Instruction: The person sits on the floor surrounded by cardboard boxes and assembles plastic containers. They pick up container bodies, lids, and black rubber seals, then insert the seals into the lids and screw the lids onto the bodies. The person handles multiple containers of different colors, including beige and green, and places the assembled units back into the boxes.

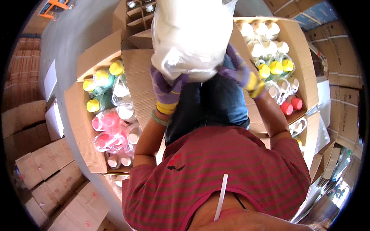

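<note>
A big white, plastic-wrapped bundle (pixel 189 42) is held up in front of me, its top washed out by bright light and its contents not readable. My left hand (pixel 167 90), in a purple and yellow glove, is closed on the bundle's lower left corner. On the lower right side, my right hand (pixel 241 73), gloved alike, grips the plastic. Below the bundle are my legs in blue jeans (pixel 216 104). To my left stands an open carton (pixel 86 140) of bagged bottles with yellow, pink and white caps. Another open carton (pixel 302 57) with yellow-, white- and red-capped bottles is at my right.
Behind the bundle is a carton with cardboard dividers (pixel 137 17) holding a few bottles. Stacked closed cartons (pixel 50 165) line the lower left, and more strapped cartons (pixel 343 57) stand at the right. An orange metal frame (pixel 50 9) shows at the far left.
</note>
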The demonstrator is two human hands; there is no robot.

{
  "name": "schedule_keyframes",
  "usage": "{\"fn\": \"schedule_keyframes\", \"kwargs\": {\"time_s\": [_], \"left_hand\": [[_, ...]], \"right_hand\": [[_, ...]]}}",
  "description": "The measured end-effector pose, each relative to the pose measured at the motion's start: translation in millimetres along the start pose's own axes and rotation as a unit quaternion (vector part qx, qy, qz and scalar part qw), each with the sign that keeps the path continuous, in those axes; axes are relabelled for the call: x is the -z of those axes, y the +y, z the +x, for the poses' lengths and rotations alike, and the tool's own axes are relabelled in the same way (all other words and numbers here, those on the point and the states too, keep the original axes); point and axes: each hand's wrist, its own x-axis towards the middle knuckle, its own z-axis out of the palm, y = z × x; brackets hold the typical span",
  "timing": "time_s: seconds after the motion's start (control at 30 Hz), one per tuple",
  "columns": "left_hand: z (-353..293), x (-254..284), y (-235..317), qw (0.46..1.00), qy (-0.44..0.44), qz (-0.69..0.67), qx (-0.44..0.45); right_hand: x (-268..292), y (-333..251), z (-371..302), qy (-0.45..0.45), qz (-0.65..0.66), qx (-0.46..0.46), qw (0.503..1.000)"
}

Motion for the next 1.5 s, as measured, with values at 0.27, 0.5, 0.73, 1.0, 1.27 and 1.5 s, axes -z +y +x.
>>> {"fn": "schedule_keyframes", "kwargs": {"time_s": [0.27,0.5,0.73,1.0,1.27,1.5], "left_hand": [[7,-10,43,0.953,-0.004,0.21,-0.221],[50,25,45,0.957,-0.187,0.11,-0.195],[75,-8,-19,0.892,-0.289,0.225,-0.264],[98,9,-9,0.925,-0.342,0.03,0.163],[193,12,-106,0.926,-0.345,0.114,-0.105],[194,9,-61,0.885,-0.465,0.008,-0.011]], "right_hand": [[42,-139,55,-0.032,-0.319,0.352,0.88],[62,-113,40,-0.003,-0.282,0.36,0.889],[113,-80,-15,0.042,-0.26,0.278,0.924],[103,-54,-88,0.07,-0.201,0.143,0.966],[6,17,-71,-0.226,-0.197,0.41,0.861],[4,-15,5,-0.065,-0.234,0.386,0.89]]}}
